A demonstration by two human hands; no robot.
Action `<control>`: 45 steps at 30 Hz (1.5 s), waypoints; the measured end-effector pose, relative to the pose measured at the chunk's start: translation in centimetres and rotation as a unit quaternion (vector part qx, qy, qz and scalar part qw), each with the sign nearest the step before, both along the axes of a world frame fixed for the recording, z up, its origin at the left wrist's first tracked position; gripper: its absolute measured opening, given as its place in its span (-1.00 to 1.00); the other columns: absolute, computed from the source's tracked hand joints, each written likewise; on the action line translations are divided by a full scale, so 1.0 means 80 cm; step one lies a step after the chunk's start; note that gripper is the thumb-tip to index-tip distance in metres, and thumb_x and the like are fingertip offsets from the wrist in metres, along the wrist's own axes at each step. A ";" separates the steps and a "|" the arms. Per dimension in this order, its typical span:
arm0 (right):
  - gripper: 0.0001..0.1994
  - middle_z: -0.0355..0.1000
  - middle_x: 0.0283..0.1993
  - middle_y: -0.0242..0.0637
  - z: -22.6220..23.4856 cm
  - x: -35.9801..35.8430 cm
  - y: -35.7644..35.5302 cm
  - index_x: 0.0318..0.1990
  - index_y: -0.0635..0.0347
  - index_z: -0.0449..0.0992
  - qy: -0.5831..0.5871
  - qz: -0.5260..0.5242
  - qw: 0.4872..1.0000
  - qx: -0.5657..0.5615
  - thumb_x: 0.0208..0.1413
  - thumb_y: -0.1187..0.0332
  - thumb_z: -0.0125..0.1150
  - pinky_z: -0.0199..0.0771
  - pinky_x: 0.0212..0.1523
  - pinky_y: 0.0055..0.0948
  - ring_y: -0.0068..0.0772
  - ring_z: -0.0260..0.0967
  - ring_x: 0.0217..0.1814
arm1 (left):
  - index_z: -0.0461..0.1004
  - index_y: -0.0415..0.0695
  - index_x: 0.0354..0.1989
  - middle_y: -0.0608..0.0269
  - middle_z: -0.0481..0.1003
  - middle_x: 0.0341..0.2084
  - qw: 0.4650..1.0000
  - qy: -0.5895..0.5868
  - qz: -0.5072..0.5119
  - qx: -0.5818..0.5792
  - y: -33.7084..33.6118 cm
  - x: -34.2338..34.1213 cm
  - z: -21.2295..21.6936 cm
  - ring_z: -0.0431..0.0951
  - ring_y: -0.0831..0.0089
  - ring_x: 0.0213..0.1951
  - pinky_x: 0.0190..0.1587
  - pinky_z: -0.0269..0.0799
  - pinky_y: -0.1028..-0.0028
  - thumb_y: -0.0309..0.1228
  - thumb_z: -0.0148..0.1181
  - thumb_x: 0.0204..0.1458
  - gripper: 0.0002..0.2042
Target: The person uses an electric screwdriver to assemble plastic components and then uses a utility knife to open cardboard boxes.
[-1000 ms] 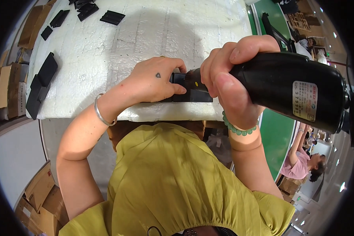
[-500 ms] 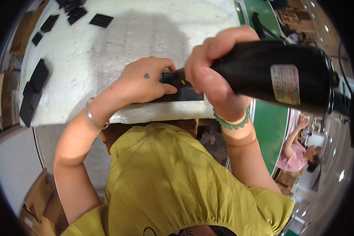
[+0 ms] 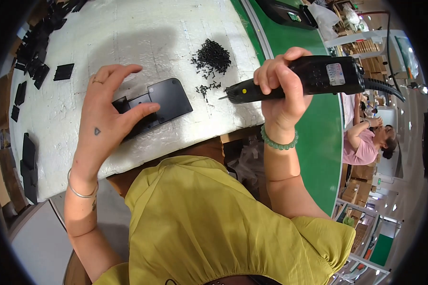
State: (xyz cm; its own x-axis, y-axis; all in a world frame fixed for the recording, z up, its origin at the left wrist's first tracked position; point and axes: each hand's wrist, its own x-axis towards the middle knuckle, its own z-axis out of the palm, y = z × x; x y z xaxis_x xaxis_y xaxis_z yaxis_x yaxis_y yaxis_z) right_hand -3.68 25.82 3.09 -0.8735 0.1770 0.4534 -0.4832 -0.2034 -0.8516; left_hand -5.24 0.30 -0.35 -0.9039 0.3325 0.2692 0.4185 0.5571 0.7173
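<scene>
This is a factory assembly floor. A white foam pad [image 3: 128, 28] covers the work table, and a long green conveyor belt [image 3: 325, 137] runs along its right edge. A heap of small black screws [image 3: 213, 56] lies near the pad's far right corner, and stacks of identical black plastic parts [image 3: 28, 166] line its left edge. A corded electric screwdriver [image 3: 314, 78] is in use. Cardboard boxes [image 3: 353, 192] and shelving stand at the right, where another worker [image 3: 366, 145] sits at the belt.
</scene>
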 end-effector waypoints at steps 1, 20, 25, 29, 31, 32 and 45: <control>-0.76 0.23 -0.56 -0.30 -0.006 0.001 -0.002 -0.23 0.31 0.21 -0.008 0.000 1.000 -0.030 -0.10 0.58 0.02 0.24 -0.61 -0.52 -0.52 0.15 -0.69 | 0.44 -0.13 -0.18 0.17 0.37 -0.24 1.000 0.031 -0.006 -0.002 0.006 0.001 0.003 0.32 0.21 -0.16 -0.11 0.26 0.39 -0.33 0.38 -0.34 -0.54; -0.72 0.11 -0.66 -0.42 0.030 0.021 -0.005 -0.13 0.16 0.15 0.097 0.135 0.984 -0.061 -0.04 0.47 -0.03 0.20 -0.57 -0.48 -0.54 0.08 -0.71 | 0.49 -0.11 -0.48 0.33 0.46 -0.45 0.974 0.178 -0.140 -0.014 0.095 0.005 -0.022 0.38 0.23 -0.20 -0.18 0.29 0.30 -0.48 0.27 -0.26 -0.88; -0.72 0.08 -0.67 -0.48 0.041 0.037 -0.009 -0.22 0.12 0.17 0.095 0.077 0.989 -0.086 -0.15 0.42 0.01 0.08 -0.53 -0.52 -0.61 0.07 -0.68 | 0.38 -0.16 -0.59 0.18 0.38 -0.55 0.956 0.194 -0.215 0.038 0.090 0.008 -0.023 0.39 0.17 -0.27 -0.18 0.29 0.26 -0.47 0.16 -0.41 -0.86; -0.80 0.05 -0.69 -0.49 0.033 0.042 0.011 -0.32 0.14 0.21 0.126 0.112 0.983 -0.075 -0.17 0.44 0.00 0.00 -0.50 -0.57 -0.65 0.01 -0.68 | 0.37 -0.12 -0.69 0.33 0.33 -0.63 0.934 0.331 -0.121 -0.064 0.099 0.031 -0.026 0.29 0.36 -0.29 -0.25 0.21 0.38 -0.37 0.07 -0.37 -0.90; -0.79 0.04 -0.69 -0.50 0.028 0.034 0.002 -0.31 0.15 0.22 0.114 0.140 0.981 -0.076 -0.18 0.44 0.00 -0.02 -0.48 -0.57 -0.64 0.01 -0.68 | 0.35 -0.10 -0.78 0.40 0.30 -0.71 0.926 0.363 -0.062 -0.082 0.093 0.036 -0.030 0.27 0.40 -0.34 -0.31 0.18 0.40 -0.36 0.08 -0.40 -0.89; -0.85 0.02 -0.67 -0.48 0.028 0.033 0.001 -0.39 0.19 0.23 0.096 0.169 0.974 -0.115 -0.19 0.48 0.00 -0.01 -0.42 -0.53 -0.63 -0.01 -0.63 | 0.35 -0.10 -0.79 0.40 0.29 -0.72 0.925 0.362 -0.052 -0.104 0.089 0.040 -0.028 0.27 0.40 -0.34 -0.31 0.18 0.40 -0.36 0.08 -0.40 -0.88; -0.73 0.13 -0.68 -0.47 0.032 0.012 -0.075 -0.16 0.14 0.19 0.110 0.229 0.967 -0.016 -0.07 0.44 0.00 0.13 -0.58 -0.52 -0.58 0.07 -0.70 | 0.31 -0.16 0.02 0.00 0.36 -0.13 0.990 0.126 0.053 -0.017 -0.017 0.014 -0.015 0.28 0.07 -0.03 -0.01 0.24 0.29 -0.40 0.16 -0.09 -0.57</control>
